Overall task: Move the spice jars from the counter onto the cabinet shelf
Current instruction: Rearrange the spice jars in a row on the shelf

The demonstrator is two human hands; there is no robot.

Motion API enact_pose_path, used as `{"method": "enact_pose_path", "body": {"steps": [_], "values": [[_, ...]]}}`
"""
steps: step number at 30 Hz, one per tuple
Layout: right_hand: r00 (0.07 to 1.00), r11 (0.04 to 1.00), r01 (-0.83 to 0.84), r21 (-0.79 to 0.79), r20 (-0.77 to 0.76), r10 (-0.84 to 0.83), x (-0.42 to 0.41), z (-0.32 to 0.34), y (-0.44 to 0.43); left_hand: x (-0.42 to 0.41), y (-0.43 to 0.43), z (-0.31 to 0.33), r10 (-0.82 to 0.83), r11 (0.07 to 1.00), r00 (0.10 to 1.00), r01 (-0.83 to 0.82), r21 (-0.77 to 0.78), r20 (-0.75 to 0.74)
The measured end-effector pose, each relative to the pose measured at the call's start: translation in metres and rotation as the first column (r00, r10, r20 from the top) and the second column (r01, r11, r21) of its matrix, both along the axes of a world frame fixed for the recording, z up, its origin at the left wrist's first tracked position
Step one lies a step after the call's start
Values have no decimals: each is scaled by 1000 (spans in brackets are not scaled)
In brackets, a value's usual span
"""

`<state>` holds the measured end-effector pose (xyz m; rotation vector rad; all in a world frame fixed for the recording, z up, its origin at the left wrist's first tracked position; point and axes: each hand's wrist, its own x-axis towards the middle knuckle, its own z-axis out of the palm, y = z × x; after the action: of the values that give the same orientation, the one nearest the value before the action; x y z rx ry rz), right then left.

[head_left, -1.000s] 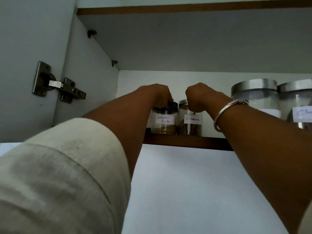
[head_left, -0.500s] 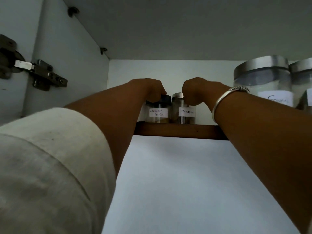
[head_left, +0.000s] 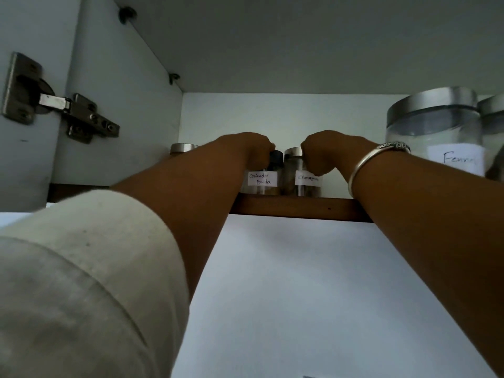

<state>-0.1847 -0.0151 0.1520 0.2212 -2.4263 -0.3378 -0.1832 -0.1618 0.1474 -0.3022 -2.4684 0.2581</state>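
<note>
Two small glass spice jars stand side by side on the cabinet shelf [head_left: 300,207], seen from below. The coriander powder jar [head_left: 263,182] has a dark lid and a white label; my left hand [head_left: 245,148] grips it at the top. The cinnamon jar [head_left: 306,184] has a silver lid; my right hand [head_left: 324,151], with a silver bangle on the wrist, grips its top. Both jars rest on the shelf near its wooden front edge. My fingers are hidden behind my knuckles.
A large glass jar [head_left: 436,132] with a metal lid and a "Fennel" label stands on the shelf at right, with another one [head_left: 495,132] beside it. A silver lid [head_left: 184,147] shows behind my left arm. A door hinge [head_left: 62,110] sits on the left wall.
The view has shifted and a silver lid behind my left arm has come into sight. Both hands stay gripped on the two jars, which stand on the shelf as before.
</note>
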Motion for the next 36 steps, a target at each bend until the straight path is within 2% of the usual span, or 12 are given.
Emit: {"method": "enact_pose_path", "body": {"steps": [3,7,11,15,22,27,31,34,36], "values": [[995,998,-33,-56,-92,27,8,-6,-2,5,1,-4,-35,996,999,36,87,-18],[974,995,-98,-11,-207,94,25,-16,-9,21,-1,-6,-110,988,991,116,98,-71],[960,991,-116,72,-248,130,47,-21,-11,45,-2,-11,-145,984,987,151,92,-69],[959,989,-127,73,-246,141,78,-23,-14,80,8,-8,-189,974,978,198,112,-84],[932,983,-122,137,-325,161,144,-7,29,140,55,3,-238,963,968,245,110,-76],[937,990,-116,81,-321,136,179,-3,82,170,101,3,-282,953,958,285,102,-47],[962,997,-78,11,-260,78,195,-4,130,186,138,-2,-325,941,945,327,84,-41],[979,993,-65,-103,-197,44,201,-7,159,192,160,-7,-277,959,957,281,42,-81],[989,989,-77,-125,-137,60,203,-10,173,192,169,-9,-222,974,967,225,12,-126]]}}
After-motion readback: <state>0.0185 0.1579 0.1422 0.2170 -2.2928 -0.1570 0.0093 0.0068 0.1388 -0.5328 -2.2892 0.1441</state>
